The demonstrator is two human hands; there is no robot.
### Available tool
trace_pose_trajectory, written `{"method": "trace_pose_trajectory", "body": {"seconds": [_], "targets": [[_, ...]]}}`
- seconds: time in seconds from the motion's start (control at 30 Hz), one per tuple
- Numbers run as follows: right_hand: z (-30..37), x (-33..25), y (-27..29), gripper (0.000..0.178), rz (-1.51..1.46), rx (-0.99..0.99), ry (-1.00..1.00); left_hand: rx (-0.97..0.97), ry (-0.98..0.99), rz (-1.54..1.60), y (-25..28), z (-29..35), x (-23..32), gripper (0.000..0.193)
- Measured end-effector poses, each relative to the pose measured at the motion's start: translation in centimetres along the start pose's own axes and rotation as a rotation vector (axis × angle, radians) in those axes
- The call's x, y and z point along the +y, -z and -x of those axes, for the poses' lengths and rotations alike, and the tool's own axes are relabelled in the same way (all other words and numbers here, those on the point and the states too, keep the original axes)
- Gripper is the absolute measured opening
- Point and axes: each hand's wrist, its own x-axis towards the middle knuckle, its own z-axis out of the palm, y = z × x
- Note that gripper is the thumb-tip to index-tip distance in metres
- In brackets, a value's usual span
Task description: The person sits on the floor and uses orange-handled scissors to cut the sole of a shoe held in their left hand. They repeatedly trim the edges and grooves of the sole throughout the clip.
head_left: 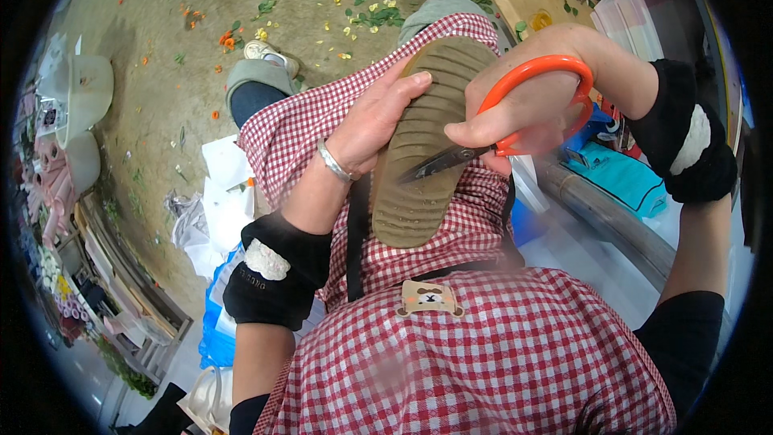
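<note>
A brown ridged shoe sole [423, 121] is held over my lap, its tread side facing up. My left hand [378, 117] grips its left edge, the thumb lying on the tread. In my right hand [523, 105] is a pair of scissors [538, 66] with orange handles and dark blades. The blades look closed together, and their tip rests on or just above the ridges near the sole's middle. Small specks lie on the lower part of the tread. The rest of the shoe, underneath, is hidden. A red checked apron [475, 338] covers my lap.
Petals and leaves [378, 16] are scattered over the floor. White paper [225, 193] and a blue bag [217, 322] lie at my left. Pale buckets [88, 101] stand farther left. To my right are a grey rail [604, 217], a turquoise packet [620, 177] and a wooden board [535, 0].
</note>
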Motion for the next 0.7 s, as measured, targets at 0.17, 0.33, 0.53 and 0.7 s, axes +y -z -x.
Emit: {"method": "trace_pose_trajectory", "body": {"seconds": [0.17, 0.33, 0.53, 0.7], "targets": [[0.1, 0.4, -0.1, 0.058, 0.031, 0.024, 0.043, -0.031, 0.006, 0.085, 0.0, -0.2, -0.2, 0.041], [-1.0, 2.1, -0.9, 0.051, 0.095, 0.11, 0.202, -0.047, -0.008, 0.106, 0.1, -0.2, -0.3, 0.042], [-0.6, 1.6, -2.5, 0.046, 0.006, 0.042, 0.287, -0.043, -0.003, 0.033, 0.6, -0.5, -0.6, 0.045], [-0.5, 2.1, -3.2, 0.068, -0.112, 0.054, 0.207, -0.012, 0.002, 0.11, 1.3, -0.4, -1.1, 0.043]]}}
